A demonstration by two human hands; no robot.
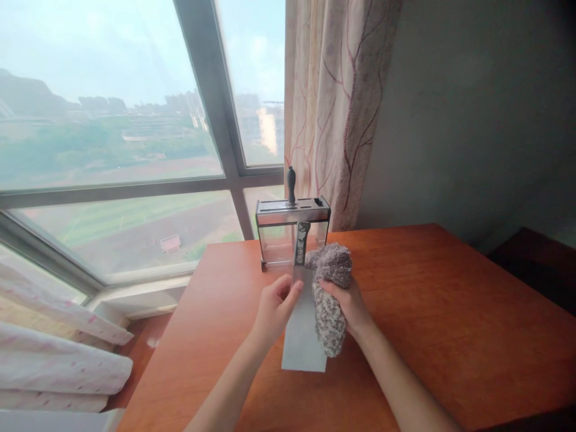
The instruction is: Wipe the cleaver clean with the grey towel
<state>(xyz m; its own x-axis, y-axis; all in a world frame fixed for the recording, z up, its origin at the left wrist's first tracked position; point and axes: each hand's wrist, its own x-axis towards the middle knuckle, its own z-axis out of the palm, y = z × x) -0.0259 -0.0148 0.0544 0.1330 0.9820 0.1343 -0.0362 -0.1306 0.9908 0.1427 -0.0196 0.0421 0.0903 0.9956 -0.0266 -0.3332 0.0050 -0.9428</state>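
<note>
A kitchen cleaver [305, 336] is held up over the table, its broad pale blade pointing toward me and its dark patterned handle [301, 243] away. My left hand [278, 301] pinches the blade's left edge near the handle, thumb on the flat face. A fluffy grey cloth [330, 312] is bunched in my right hand [351, 300], fingers closed around it. The cloth lies against the right side of the blade and covers part of that edge. Behind the cleaver stands a clear-sided knife block [294, 210], with a black-handled tool [291, 185] upright in its top.
The reddish-brown wooden table [427, 318] stretches out on both sides. Beyond its far edge hangs a patterned curtain [342, 108], beside a large window [112, 108] on the left. A grey wall [477, 108] is at the right. Another curtain [58, 360] hangs at the lower left.
</note>
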